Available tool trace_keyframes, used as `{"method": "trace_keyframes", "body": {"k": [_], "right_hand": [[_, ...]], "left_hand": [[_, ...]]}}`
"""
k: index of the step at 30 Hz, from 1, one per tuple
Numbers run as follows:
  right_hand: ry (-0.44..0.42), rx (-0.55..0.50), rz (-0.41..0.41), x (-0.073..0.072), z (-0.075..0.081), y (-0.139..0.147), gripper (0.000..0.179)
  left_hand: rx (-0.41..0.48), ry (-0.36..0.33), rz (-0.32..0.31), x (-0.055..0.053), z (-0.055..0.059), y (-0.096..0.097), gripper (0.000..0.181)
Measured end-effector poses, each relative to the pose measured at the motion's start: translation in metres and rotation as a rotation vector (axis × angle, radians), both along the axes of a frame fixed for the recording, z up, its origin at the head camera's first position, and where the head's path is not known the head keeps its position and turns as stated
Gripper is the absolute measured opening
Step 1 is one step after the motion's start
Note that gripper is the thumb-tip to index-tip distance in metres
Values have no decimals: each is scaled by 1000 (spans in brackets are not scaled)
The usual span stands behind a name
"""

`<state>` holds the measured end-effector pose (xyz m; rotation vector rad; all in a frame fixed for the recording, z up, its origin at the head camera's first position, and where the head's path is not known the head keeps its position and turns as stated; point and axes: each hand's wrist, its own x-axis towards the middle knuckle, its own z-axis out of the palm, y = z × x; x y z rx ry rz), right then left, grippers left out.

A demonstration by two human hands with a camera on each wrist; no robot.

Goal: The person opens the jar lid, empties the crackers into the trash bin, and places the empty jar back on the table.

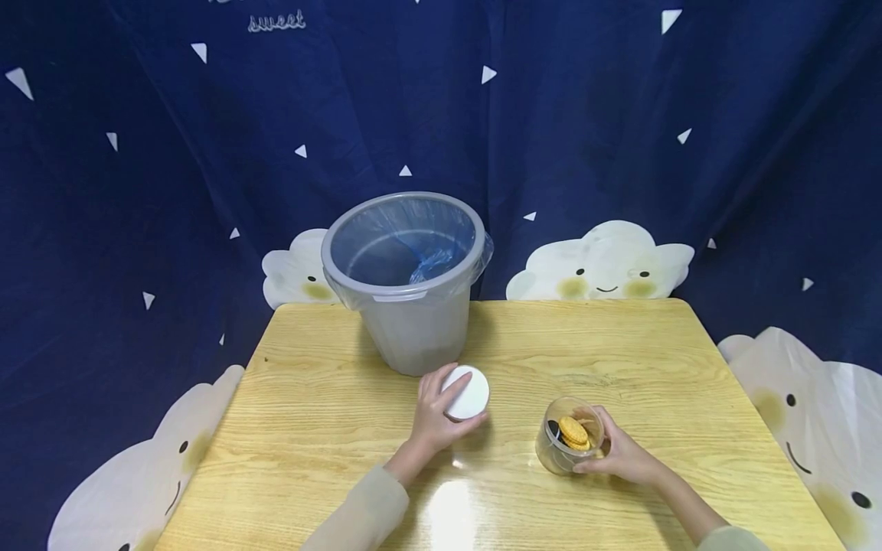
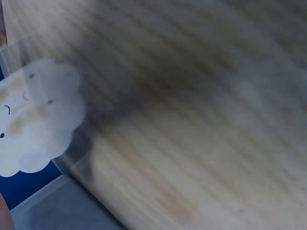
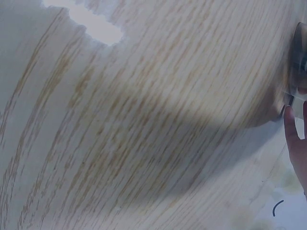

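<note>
My left hand (image 1: 438, 409) grips a round white lid (image 1: 472, 395) near the middle of the table, with fingers and thumb around its edge and one finger lying across its top. A clear round jar (image 1: 554, 451) stands to the right, its mouth uncovered. Inside it lie yellow round biscuits (image 1: 574, 431) and a dark piece (image 1: 553, 428). Curled around the jar's right side, my right hand (image 1: 616, 451) holds it. In the right wrist view, fingers (image 3: 296, 148) and part of the jar (image 3: 300, 62) show at the right edge. The left wrist view shows no lid.
A grey bin (image 1: 420, 329) lined with a clear bag stands at the back of the wooden table (image 1: 310, 428), just beyond my left hand. Crumpled blue plastic (image 1: 432, 264) shows inside it. A dark blue curtain (image 1: 586, 138) with white clouds hangs behind and around the table.
</note>
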<state>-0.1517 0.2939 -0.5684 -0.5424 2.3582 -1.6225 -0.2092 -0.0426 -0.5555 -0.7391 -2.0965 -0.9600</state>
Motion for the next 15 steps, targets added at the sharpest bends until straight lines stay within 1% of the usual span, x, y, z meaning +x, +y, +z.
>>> {"method": "trace_keyframes", "body": {"k": [7, 11, 15], "right_hand": [[-1, 11, -3, -1, 0, 0, 88], [4, -1, -1, -1, 0, 0, 88], [7, -11, 4, -1, -1, 0, 87]], "left_hand": [[-30, -13, -11, 5, -8, -9, 74], [-47, -36, -16, 7, -13, -14, 71], [-66, -44, -11, 9, -18, -20, 67]]}}
